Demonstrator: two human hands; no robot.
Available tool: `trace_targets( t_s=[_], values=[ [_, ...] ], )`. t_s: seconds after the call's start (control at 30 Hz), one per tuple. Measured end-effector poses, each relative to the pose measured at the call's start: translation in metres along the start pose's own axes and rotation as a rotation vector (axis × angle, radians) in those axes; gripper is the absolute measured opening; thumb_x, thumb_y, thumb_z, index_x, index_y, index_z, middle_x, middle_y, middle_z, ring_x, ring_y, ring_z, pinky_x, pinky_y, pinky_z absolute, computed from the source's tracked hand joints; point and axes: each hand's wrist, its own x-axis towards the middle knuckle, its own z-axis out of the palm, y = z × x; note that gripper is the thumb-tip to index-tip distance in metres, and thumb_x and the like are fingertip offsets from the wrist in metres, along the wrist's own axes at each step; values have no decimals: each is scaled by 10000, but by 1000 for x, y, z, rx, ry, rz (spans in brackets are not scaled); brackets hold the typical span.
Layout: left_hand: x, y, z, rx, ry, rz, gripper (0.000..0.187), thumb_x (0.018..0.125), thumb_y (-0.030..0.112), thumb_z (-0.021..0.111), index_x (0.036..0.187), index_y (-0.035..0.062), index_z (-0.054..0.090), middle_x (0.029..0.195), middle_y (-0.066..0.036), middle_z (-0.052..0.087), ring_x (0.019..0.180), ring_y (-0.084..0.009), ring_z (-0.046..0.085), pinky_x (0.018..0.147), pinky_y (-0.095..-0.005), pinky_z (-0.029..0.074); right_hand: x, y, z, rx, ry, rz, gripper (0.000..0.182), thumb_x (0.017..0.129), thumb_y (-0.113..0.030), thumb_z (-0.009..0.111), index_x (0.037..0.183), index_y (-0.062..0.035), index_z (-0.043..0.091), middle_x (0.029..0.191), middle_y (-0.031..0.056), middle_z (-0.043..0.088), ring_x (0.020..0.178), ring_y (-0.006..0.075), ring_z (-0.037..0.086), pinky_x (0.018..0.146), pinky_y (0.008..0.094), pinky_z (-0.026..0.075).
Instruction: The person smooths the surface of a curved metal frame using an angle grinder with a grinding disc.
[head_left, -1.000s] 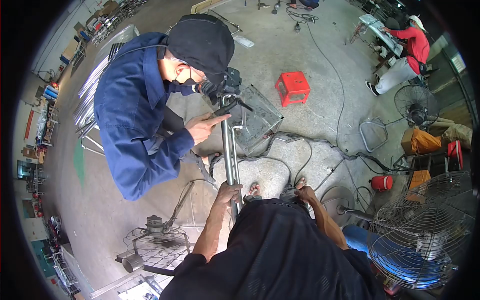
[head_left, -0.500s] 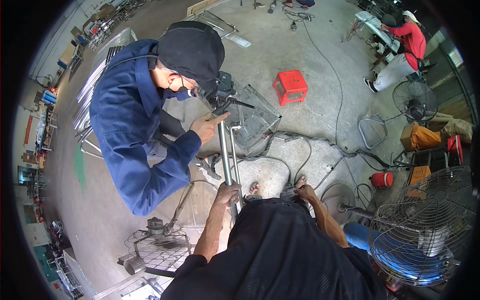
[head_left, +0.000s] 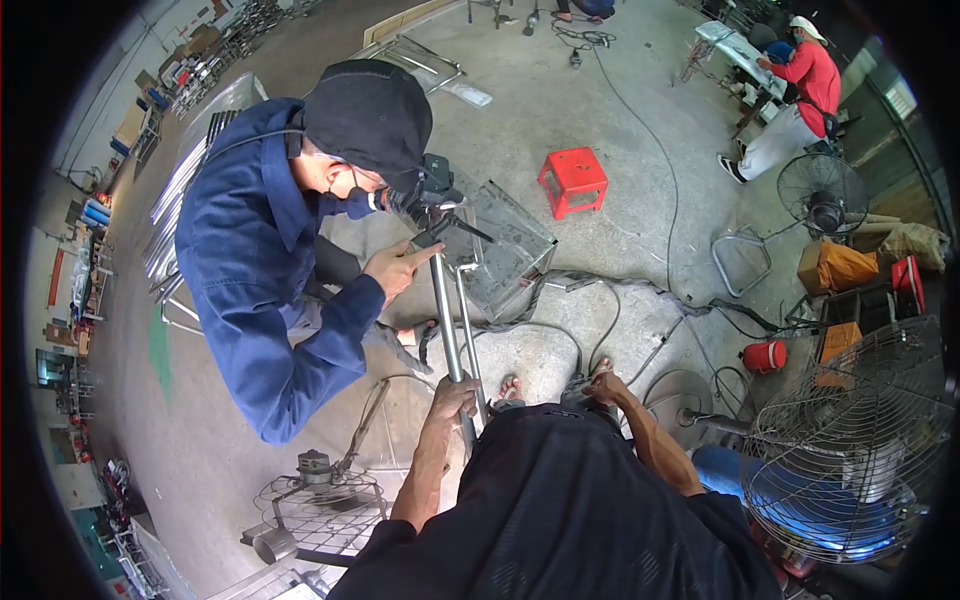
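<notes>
My left hand [head_left: 456,397] is wrapped round a metal tube frame [head_left: 447,318] that runs away from me, its far end beside a co-worker's hand [head_left: 398,270]. That person, in a dark cap and blue jacket [head_left: 270,260], bends over a dark power tool [head_left: 440,200] near the tube's far end. Low at my right side, my right hand [head_left: 603,390] has closed fingers near my lap. What it holds, if anything, is dark and too small to make out. Beyond the tubes lies a grey metal tray [head_left: 510,240] on the floor.
A red stool [head_left: 573,183] stands ahead. Black cables [head_left: 640,285] cross the floor. Large fans [head_left: 850,450] are at right, with a red bucket [head_left: 764,356] nearby. Another fan guard [head_left: 325,505] is at lower left. A person in red [head_left: 812,78] stands at far right.
The view has shifted slightly. The co-worker's head and tool sit a little lower and further left. My left hand still grips the tube.
</notes>
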Motion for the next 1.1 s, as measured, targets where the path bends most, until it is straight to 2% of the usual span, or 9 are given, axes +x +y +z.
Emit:
trace_targets(
  t_s=[0.3, 0.37, 0.43, 0.57, 0.7, 0.77, 0.8, 0.97, 1.1],
  values=[
    [-5, 1, 7, 22, 9, 27, 180, 790, 6, 579, 715, 96, 442, 478, 32, 347, 342, -93, 340, 328, -270, 302, -5, -65, -36, -296, -311, -25, 534, 742, -417, 581, 1111, -33, 607, 1135, 189, 586, 1092, 331, 533, 933, 444, 377],
    [-7, 1, 10, 39, 47, 10, 170, 806, 10, 560, 713, 93, 444, 476, 28, 345, 347, -94, 347, 329, -272, 306, -30, -112, -64, -10, -31, -372, 562, 707, -324, 634, 1161, -2, 558, 1005, 236, 620, 951, 366, 588, 818, 404, 455],
    [-7, 2, 8, 51, 29, -1, 232, 790, 37, 599, 674, 128, 418, 497, 40, 332, 361, -98, 355, 357, -281, 331, -48, -173, -97, 92, -56, -528, 830, 726, -313, 634, 1400, -53, 227, 1050, 240, 604, 960, 373, 584, 833, 410, 448],
    [8, -16, -15, -37, -173, 63, 127, 810, 76, 596, 735, 118, 502, 504, 32, 377, 379, -79, 376, 352, -246, 358, -129, -269, -159, 320, 91, -853, 874, 758, -189, 653, 1413, -26, 98, 1072, 214, 582, 846, 342, 603, 739, 398, 477],
    [1, -13, -4, -13, -88, 5, 87, 824, 44, 552, 768, 105, 526, 536, 23, 395, 386, -81, 378, 356, -249, 361, -186, -296, -201, 454, 101, -978, 851, 735, -198, 657, 1379, 23, 147, 1008, 234, 588, 873, 387, 573, 775, 427, 447],
    [6, -13, -8, -6, -52, -27, 96, 825, 30, 539, 769, 106, 524, 539, 22, 389, 379, -85, 367, 351, -253, 357, -163, -281, -199, 419, 131, -1024, 659, 726, -228, 658, 1276, 25, 395, 920, 228, 607, 816, 376, 580, 739, 424, 449],
    [4, -13, -11, -13, -23, -39, 121, 822, 20, 535, 752, 115, 510, 530, 24, 371, 372, -89, 356, 343, -259, 349, -131, -266, -185, 389, 104, -987, 509, 732, -301, 648, 1104, 33, 551, 876, 235, 612, 813, 367, 596, 727, 408, 457],
    [8, -10, -7, -55, -16, -50, 251, 797, -1, 560, 665, 140, 400, 483, 27, 302, 344, -103, 325, 324, -277, 319, 25, -94, -47, 23, 159, -171, 523, 705, -370, 643, 1083, -10, 604, 980, 223, 628, 916, 356, 608, 784, 406, 478],
    [8, -12, -12, -68, -36, -41, 239, 794, 7, 567, 686, 146, 406, 468, 26, 289, 340, -110, 327, 326, -289, 319, 12, 17, 18, -51, -149, 116, 478, 713, -420, 636, 965, -14, 664, 984, 201, 638, 900, 352, 614, 807, 403, 469]
  ],
)
